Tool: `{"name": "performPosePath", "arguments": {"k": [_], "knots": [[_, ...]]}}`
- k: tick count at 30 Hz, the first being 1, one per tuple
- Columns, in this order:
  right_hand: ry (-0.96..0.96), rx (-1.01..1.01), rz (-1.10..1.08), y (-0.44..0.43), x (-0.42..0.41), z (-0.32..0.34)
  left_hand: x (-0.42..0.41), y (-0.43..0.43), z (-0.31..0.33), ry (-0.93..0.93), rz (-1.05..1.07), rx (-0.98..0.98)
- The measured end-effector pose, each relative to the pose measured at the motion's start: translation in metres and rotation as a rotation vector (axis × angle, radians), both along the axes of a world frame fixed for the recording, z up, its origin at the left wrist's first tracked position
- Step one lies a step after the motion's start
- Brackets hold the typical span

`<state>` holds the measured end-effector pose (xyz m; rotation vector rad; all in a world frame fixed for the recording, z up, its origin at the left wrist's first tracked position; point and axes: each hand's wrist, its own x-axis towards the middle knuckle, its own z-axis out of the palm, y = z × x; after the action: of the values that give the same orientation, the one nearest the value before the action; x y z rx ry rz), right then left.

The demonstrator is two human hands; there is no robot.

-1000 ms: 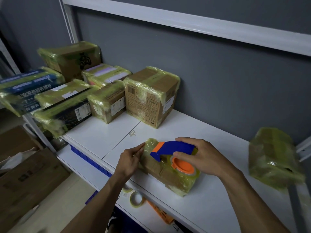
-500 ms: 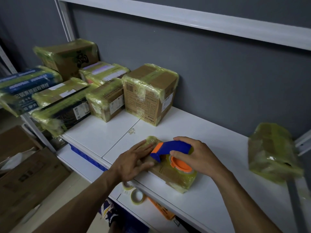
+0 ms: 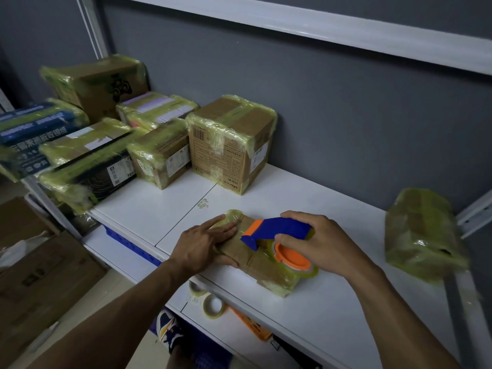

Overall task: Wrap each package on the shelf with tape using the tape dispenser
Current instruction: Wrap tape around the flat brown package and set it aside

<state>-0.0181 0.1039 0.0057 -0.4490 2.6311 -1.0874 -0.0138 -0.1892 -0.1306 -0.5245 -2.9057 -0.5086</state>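
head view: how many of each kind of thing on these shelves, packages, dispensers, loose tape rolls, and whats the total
taped packages: 9 (the left pile overlaps, so this is a best count)
tape dispenser: 1
loose tape rolls, on the lower shelf: 2
total: 12

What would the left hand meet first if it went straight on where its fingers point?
Probably the blue and orange plastic tape dispenser held by the right hand, though depth is unclear.
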Motion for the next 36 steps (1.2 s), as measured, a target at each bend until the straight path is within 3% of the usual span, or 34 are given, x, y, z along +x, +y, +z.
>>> {"name": "performPosePath", "arguments": {"k": [9,19,26,36], "knots": [[0.008,0.151,0.014,-0.026,-0.006,0.007,-0.004,-0.002,0.007,-0.061,-0.037,-0.138],[-0.028,0.027,0.04,-0.041,-0.006,0.0,-0.009,-0.01,-0.01,0.083,-0.028,-0.164],[0.004,0.035,0.072,-0.057,-0.014,0.002,-0.021,-0.036,-0.01,0.028,0.015,-0.066],[0.029,0.069,0.075,-0.027,-0.011,0.008,-0.029,-0.038,-0.009,0.06,-0.008,-0.117]]}}
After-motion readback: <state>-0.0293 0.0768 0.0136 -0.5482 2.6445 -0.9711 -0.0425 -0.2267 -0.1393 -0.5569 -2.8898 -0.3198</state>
